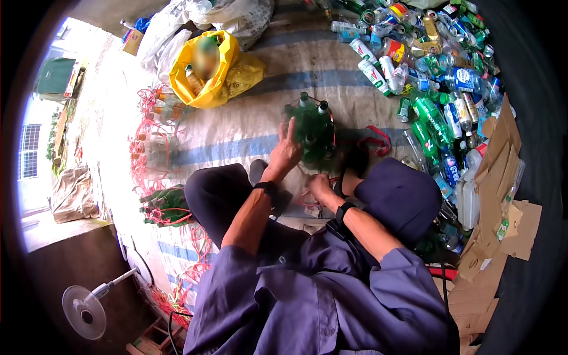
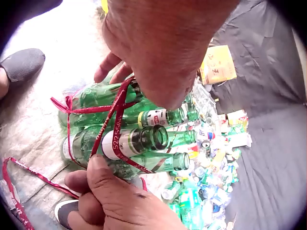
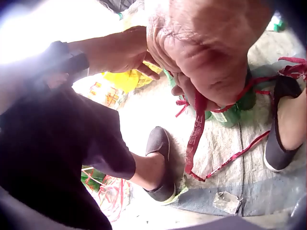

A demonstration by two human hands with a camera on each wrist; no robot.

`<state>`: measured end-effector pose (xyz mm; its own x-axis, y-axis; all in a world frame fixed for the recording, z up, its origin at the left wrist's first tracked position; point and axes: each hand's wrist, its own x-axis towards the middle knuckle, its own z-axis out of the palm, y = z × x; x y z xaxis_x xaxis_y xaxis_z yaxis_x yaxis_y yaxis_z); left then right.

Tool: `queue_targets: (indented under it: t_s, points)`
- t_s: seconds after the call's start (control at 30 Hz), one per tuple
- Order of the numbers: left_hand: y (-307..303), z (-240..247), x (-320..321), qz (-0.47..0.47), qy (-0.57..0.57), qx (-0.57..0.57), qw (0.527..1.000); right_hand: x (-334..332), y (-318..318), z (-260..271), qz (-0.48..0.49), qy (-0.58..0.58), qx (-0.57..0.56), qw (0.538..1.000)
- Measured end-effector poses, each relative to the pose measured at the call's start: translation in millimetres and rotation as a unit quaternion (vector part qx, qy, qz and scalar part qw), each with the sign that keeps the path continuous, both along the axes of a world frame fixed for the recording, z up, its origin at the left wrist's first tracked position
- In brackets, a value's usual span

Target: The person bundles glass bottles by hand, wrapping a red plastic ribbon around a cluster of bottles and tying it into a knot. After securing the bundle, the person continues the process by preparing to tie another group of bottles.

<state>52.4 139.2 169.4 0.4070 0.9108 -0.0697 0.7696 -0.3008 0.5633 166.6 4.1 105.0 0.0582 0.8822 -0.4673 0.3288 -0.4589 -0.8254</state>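
Shirt (image 1: 302, 296) cloth lies nearest the head camera, with the bent knees (image 1: 397, 184) beyond it. Between them, the right hand (image 1: 322, 189) pinches a red ribbon (image 3: 194, 139) between thumb and curled fingers, a loose length trailing below. Just beyond, green bottles (image 1: 313, 127) stand upright in a close bundle on the striped sheet (image 1: 236, 121), the ribbon passing round them and crossing their sides. At their left, the left hand (image 1: 286, 154) has its fingers fairly straight and grips nothing; how hard it presses cannot be told. The bottles look like glass, so the bundle should be weighty, stiff and smooth, apt to slip and to chip if knocked. Its best hold is likely low round the outer bodies, one palm each side; the ribbon, soft and thin, would probably dig into the fingers or slide if used alone. Well apart to the right lies cardboard (image 1: 482, 195) and, alongside, a mixed pile (image 1: 435, 118); a yellow bag (image 1: 207, 99) stands farther off, leftward.
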Motion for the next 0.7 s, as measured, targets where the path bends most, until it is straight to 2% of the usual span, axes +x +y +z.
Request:
queue_targets:
  t_s: [0.07,0.1,0.17,0.27,0.33,0.37,0.43,0.5,0.53,0.6,0.63,0.7]
  points:
    - [-8,11,0,0.009,-0.047,0.024,0.999,0,3,2,0.056,-0.099,-0.004,0.994]
    - [-11,20,0,0.05,-0.063,-0.069,0.994,-1,2,4,0.055,-0.099,-0.003,0.994]
    - [-13,29,-1,0.046,-0.062,-0.074,0.994,-2,0,2,-0.025,-0.075,-0.001,0.997]
    - [-13,29,-5,0.051,-0.067,-0.088,0.993,-5,5,-10,-0.07,-0.056,-0.009,0.996]
    - [-12,26,-11,0.059,-0.073,-0.097,0.991,1,6,-14,-0.056,-0.032,-0.009,0.998]
    - [-12,26,-15,0.055,-0.112,-0.115,0.986,3,8,-11,-0.045,-0.008,-0.008,0.999]
    - [-17,23,-18,0.05,-0.149,-0.136,0.978,4,11,-4,-0.046,-0.025,-0.021,0.998]
    - [-24,17,-17,0.167,-0.222,-0.198,0.94,3,11,1,-0.049,-0.043,-0.034,0.997]
    - [-25,14,-17,0.167,-0.221,-0.198,0.94,3,12,3,-0.053,-0.047,-0.042,0.997]
    - [-27,25,-15,0.231,-0.186,-0.349,0.889,1,11,-4,-0.056,-0.05,-0.05,0.996]
    - [-30,27,-14,0.232,-0.185,-0.35,0.889,-1,10,-8,-0.055,-0.035,-0.041,0.997]
    - [-37,21,-11,0.264,-0.282,-0.429,0.817,-4,8,-26,-0.055,-0.019,-0.034,0.998]
